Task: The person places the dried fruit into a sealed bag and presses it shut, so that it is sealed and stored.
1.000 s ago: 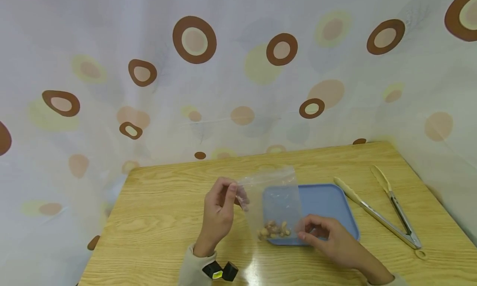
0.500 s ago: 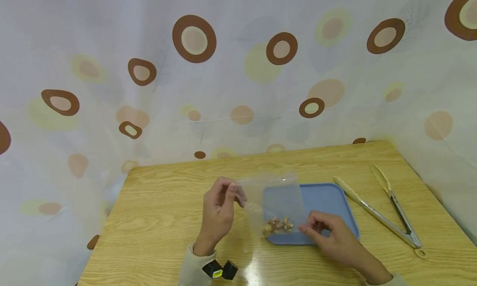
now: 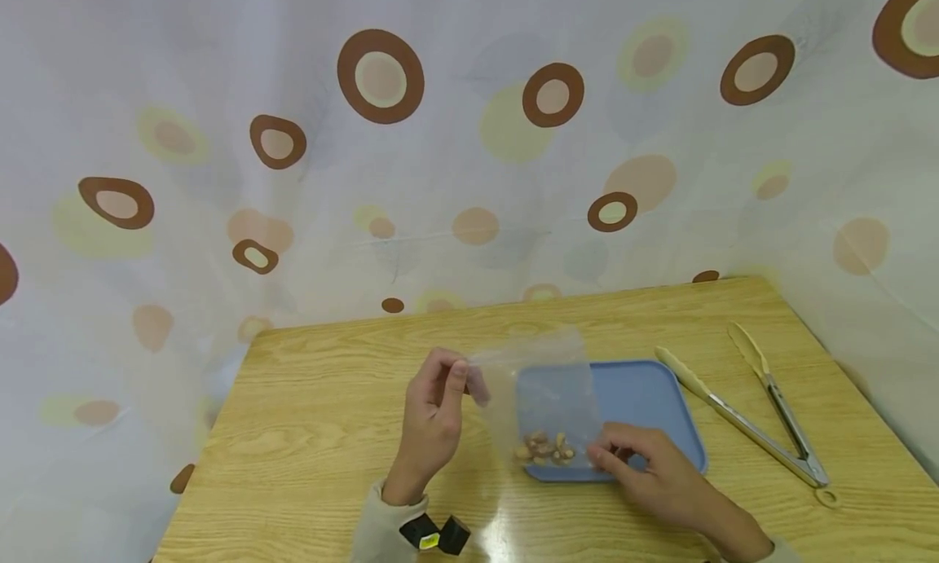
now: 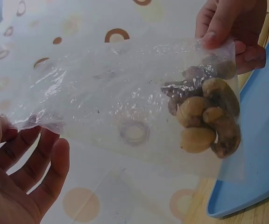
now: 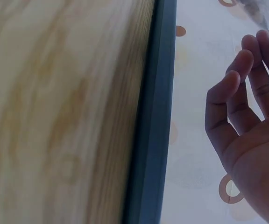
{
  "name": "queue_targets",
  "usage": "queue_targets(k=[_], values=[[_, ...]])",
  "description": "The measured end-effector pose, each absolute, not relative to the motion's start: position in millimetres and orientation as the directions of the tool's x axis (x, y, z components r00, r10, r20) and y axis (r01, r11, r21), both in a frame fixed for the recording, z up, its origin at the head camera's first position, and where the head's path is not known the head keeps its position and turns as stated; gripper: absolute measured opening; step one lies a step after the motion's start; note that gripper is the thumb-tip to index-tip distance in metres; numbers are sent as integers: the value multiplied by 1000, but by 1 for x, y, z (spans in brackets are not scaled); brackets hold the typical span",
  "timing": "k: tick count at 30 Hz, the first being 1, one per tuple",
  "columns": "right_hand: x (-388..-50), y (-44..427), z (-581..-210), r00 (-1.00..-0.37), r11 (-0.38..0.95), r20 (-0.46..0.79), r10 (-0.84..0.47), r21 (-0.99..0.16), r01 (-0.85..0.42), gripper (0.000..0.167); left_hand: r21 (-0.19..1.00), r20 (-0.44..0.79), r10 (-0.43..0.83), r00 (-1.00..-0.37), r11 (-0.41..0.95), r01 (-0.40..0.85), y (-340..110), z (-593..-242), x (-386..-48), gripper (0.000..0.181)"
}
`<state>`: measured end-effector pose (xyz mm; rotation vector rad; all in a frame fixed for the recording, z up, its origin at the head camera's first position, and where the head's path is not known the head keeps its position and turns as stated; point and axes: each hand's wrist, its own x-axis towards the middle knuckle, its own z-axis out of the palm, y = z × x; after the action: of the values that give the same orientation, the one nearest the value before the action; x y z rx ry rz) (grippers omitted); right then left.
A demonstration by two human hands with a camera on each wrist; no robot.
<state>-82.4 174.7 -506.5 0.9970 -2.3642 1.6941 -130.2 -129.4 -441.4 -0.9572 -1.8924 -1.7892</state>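
A clear plastic bag (image 3: 546,392) is held up between both hands, above the table and partly in front of the blue tray. My left hand (image 3: 434,424) pinches its upper left corner between thumb and fingers. Down at the lower right corner, my right hand (image 3: 656,473) pinches the plastic. Several small brown and tan pieces (image 4: 195,112), which look like small mushrooms, lie gathered at the bag's bottom. In the right wrist view, the curved fingers of the right hand (image 5: 260,126) show, with only a sliver of the bag at the top corner.
The blue tray (image 3: 645,392) lies on the wood-grain table (image 3: 315,433). To its right rest spread tongs (image 3: 787,420) with metal arms and pale tips. A patterned white sheet (image 3: 440,172) hangs behind and along the sides.
The bag has swayed slightly and the pieces at its bottom have shifted a little to the right. Both hands have stayed nearly in place and keep their hold.
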Motion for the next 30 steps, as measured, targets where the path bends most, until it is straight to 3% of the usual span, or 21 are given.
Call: queue_targets(k=[8, 15, 20, 26, 30], values=[[-83, 175, -509, -729, 205, 475, -492, -751, -627, 28, 721, 681, 200, -704, -17, 693, -124, -443, -128, 21], [-78, 174, -505, -797, 325, 344, -497, -777, -539, 27, 724, 677, 203, -708, -11, 689, -117, -445, -126, 19], [-78, 173, -496, -837, 353, 273, -475, -812, -465, 14, 732, 665, 220, -714, -1, 682, -112, -444, -124, 17], [-82, 167, -479, -881, 384, 321, -347, -809, -445, 29, 733, 654, 252, -714, 22, 679, -109, -441, -122, 17], [-89, 162, -466, -879, 304, 360, -313, -839, -452, 30, 730, 653, 272, -707, 22, 683, -111, -444, -122, 18]])
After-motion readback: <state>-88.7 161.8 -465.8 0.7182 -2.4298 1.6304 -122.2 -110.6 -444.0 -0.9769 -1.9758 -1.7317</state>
